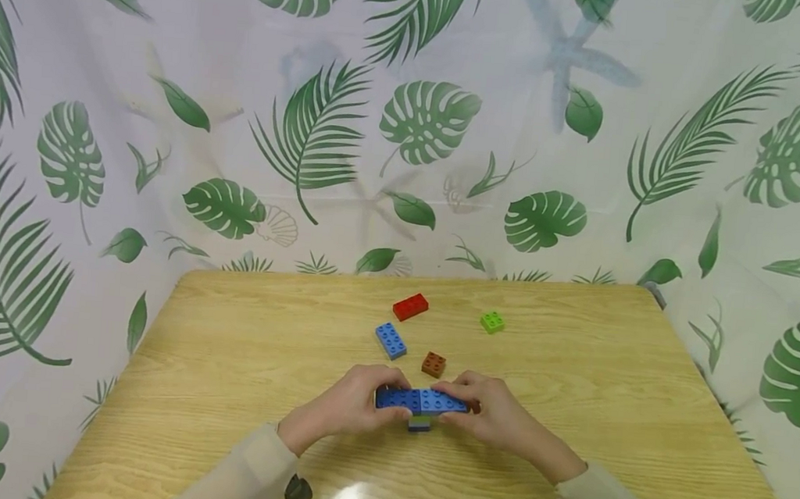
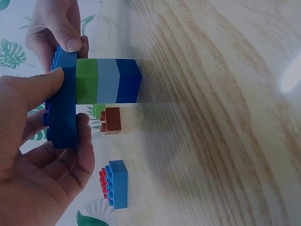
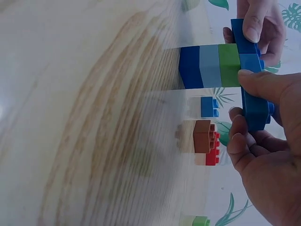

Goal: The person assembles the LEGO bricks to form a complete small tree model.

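A short tower stands on the table: a dark blue brick (image 2: 128, 81) at the bottom, a light blue brick (image 2: 107, 81) over it, then a green brick (image 2: 86, 81). Across its top, two long blue bricks lie end to end and jut out to either side. My left hand (image 1: 367, 403) grips the darker left long brick (image 1: 398, 399) between thumb and fingers. On the other side my right hand (image 1: 489, 413) holds the right long brick (image 1: 443, 402) the same way, thumb on the near face. The fingers behind the bricks are partly hidden.
Beyond the tower lie a brown brick (image 1: 434, 364), a blue brick (image 1: 391, 341), a red brick (image 1: 410, 307) and a lime green brick (image 1: 492, 322). A leaf-patterned cloth (image 1: 330, 236) hangs behind the wooden table (image 1: 260, 325).
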Demonstrator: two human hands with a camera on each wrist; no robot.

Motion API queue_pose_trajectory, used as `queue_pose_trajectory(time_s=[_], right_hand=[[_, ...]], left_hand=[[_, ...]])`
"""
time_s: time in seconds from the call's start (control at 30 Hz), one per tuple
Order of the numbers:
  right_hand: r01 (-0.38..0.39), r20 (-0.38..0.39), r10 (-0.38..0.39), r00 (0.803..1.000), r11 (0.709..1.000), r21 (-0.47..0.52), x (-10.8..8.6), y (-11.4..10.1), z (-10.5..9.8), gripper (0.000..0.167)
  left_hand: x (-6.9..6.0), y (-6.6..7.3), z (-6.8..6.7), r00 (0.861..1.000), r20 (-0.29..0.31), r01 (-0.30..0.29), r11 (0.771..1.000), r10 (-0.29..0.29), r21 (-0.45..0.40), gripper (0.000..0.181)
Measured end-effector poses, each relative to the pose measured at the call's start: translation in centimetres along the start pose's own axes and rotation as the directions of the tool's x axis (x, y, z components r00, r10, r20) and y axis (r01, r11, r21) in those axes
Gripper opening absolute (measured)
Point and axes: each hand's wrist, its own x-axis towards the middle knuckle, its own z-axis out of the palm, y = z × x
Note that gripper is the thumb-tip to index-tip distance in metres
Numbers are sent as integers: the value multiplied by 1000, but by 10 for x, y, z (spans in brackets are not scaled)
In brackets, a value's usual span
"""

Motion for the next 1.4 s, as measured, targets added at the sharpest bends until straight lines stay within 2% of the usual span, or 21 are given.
queue_pose_trajectory(time_s=[0.13, 0.27, 0.43, 0.73, 0.93, 1.03, 1.2, 1.3, 1.4], right_hand=[[13, 8, -13, 1000, 1000, 12, 1, 3, 2, 48], [7, 31, -6, 1000, 1000, -28, 2, 3, 0, 48], [-33, 31, 36, 999, 997, -73, 2, 1, -3, 47], [-106, 9, 107, 994, 994, -21, 0, 0, -4, 41], [-96, 2, 96, 995, 995, 0, 0, 3, -1, 38], [-89, -8, 89, 996, 996, -3, 1, 3, 0, 38], [-100, -4, 100, 995, 995, 5, 1, 4, -1, 38], [-120, 7, 120, 993, 993, 8, 1, 4, -1, 39], [-126, 11, 126, 992, 992, 4, 0, 4, -1, 39]], left_hand=[[-1, -1, 3, 1000, -4, 14, 1000, -14, -17, 28], [-2, -2, 3, 1000, -12, 12, 1000, -12, -7, 29], [-2, -1, 2, 1000, -15, 3, 1000, -3, -1, 31], [-2, -2, 2, 1000, -20, 2, 1000, -2, -2, 33], [1, -10, -1, 997, -70, 29, 997, -35, -76, 37], [6, -19, -7, 988, -135, 57, 990, -75, -128, 37], [15, -36, -20, 959, -248, 101, 983, -138, -156, 35], [20, -45, -24, 945, -282, 125, 980, -165, -153, 37], [25, -49, -25, 939, -292, 146, 980, -181, -137, 42]])
